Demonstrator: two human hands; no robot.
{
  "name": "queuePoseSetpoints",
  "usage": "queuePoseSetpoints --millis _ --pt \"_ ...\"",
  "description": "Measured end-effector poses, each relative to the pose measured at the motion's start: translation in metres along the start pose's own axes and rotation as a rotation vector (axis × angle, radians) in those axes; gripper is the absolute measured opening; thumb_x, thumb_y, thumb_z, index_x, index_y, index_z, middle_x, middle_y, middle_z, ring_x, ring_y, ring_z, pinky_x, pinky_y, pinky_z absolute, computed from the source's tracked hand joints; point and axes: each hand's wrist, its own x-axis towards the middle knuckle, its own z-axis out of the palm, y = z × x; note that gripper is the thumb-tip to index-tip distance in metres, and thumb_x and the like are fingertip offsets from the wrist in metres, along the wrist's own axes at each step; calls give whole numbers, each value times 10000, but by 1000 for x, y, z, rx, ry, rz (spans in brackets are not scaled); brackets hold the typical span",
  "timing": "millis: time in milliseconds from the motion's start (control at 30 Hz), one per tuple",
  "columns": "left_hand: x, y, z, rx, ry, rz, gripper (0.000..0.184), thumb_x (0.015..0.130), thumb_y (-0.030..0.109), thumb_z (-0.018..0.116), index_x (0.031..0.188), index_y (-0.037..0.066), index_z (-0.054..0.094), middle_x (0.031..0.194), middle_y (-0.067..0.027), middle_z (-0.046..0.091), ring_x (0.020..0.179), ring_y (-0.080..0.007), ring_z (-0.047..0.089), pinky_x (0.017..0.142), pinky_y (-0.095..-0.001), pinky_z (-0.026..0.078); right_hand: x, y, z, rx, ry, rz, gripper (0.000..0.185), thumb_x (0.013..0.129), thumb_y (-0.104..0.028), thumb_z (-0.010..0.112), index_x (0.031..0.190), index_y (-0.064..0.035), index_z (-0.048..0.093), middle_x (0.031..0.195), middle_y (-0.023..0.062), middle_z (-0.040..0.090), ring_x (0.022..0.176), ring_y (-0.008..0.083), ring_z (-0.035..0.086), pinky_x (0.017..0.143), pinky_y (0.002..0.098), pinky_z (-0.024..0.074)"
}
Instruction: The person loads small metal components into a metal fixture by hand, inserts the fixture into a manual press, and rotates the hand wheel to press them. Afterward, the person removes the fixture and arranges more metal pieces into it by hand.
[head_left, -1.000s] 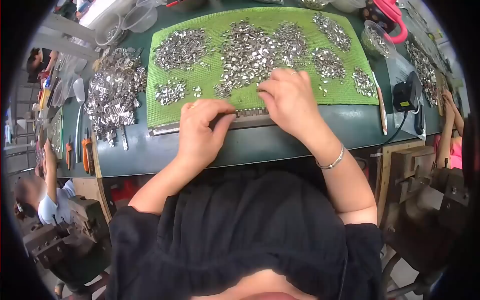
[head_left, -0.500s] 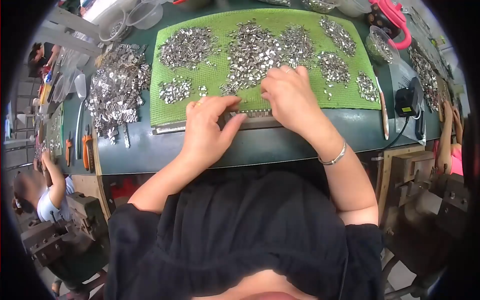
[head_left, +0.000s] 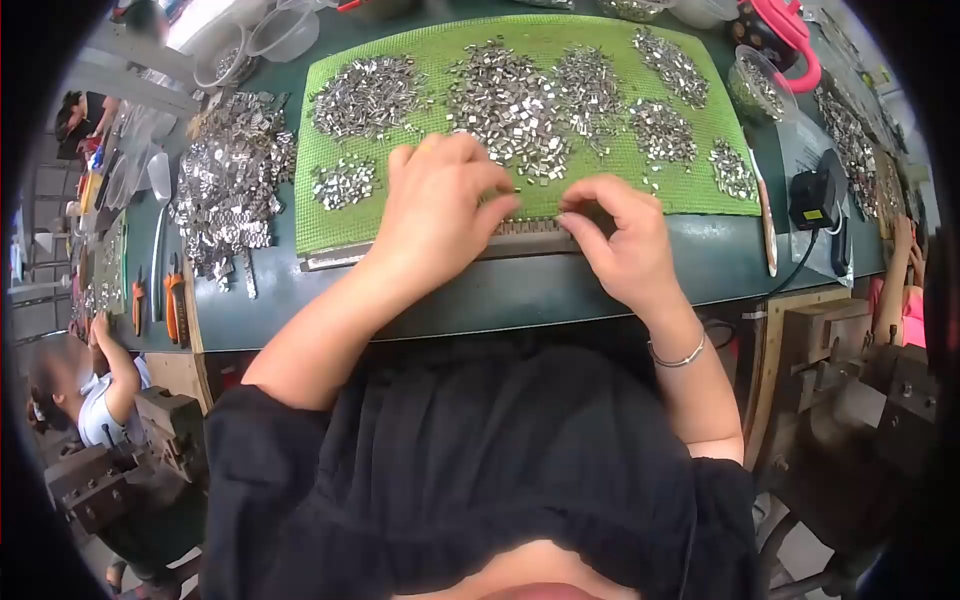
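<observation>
A long narrow metal bar (head_left: 520,246) lies along the near edge of the green mesh mat (head_left: 390,222), with a row of small metal pieces (head_left: 530,227) on it between my hands. My left hand (head_left: 440,200) is over the left part of the bar, its thumb and forefinger drawn together just above the mat. At the right end of the row, my right hand (head_left: 628,240) has thumb and forefinger tips close together by the bar. Anything in either pinch is too small to make out. Loose metal pieces (head_left: 520,110) lie heaped beyond my hands.
More small metal parts (head_left: 235,175) are piled left of the mat. Orange-handled pliers (head_left: 176,305) lie farther left. At the right are a white-and-brown stick (head_left: 765,225), a black adapter (head_left: 815,205) and a clear tub (head_left: 757,88). Other people work at both sides.
My left hand has moved up and right, over the mat toward the metal pieces. My right hand has come down and right, from the central heap to the bar.
</observation>
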Motion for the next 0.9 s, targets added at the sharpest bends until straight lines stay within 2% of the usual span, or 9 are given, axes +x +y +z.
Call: queuePoseSetpoints --millis 67,100,167,267,367,467,567,700,900 --pt "14 1 10 20 3 -15 140 790 223 789 811 94 740 877 -41 644 934 -260 601 836 -403 382 -3 3 2 90 33 58 147 815 44 706 951 15 656 872 101 710 810 196 703 740 298 543" --pt "19 2 14 62 -70 -74 144 793 232 785 797 95 739 867 -42 646 937 -262 603 829 -404 379 -3 5 2 90 32 55 147 815 44 706 951 15 656 872 101 710 810 196 703 740 298 543" --pt "21 3 16 102 -142 -137 151 796 241 781 784 96 737 858 -43 648 939 -263 605 821 -404 375 -4 9 2 151 109 89 157 784 65 699 921 19 639 830 129 676 770 252 675 704 329 534" --pt "18 3 16 114 -129 -120 137 812 223 758 781 92 732 847 -50 650 945 -271 607 810 -403 372 -4 6 2 136 91 77 170 772 62 711 920 17 642 829 129 676 771 262 673 702 336 535" --pt "15 0 15 177 -100 -33 90 842 173 714 825 85 722 865 -57 657 941 -279 604 814 -409 375 -3 5 6 113 34 20 185 762 58 719 924 7 647 836 127 678 777 270 668 699 342 531" --pt "9 -8 6 44 -79 65 53 867 127 671 873 77 689 869 -64 652 926 -286 596 824 -411 379 -1 3 5 107 0 20 191 755 55 722 921 -4 649 842 126 681 782 277 656 699 356 519" --pt "-3 -12 -14 -155 -213 89 29 871 79 656 892 66 641 844 -66 634 891 -287 579 836 -396 378 -2 2 2 96 -36 28 186 758 54 715 922 -5 650 839 127 681 786 280 652 704 361 514" --pt "-13 -13 -14 -147 -211 97 35 859 62 666 884 66 642 839 -60 639 884 -279 580 829 -389 375 -6 6 2 191 -23 72 160 778 50 686 926 0 653 840 130 676 791 289 648 716 360 508" --pt "-20 -12 -7 -40 -114 176 51 831 64 704 871 78 677 845 -34 663 881 -246 594 810 -386 374 -5 8 6 152 23 18 117 788 52 667 898 19 643 853 131 669 807 294 643 726 363 506"
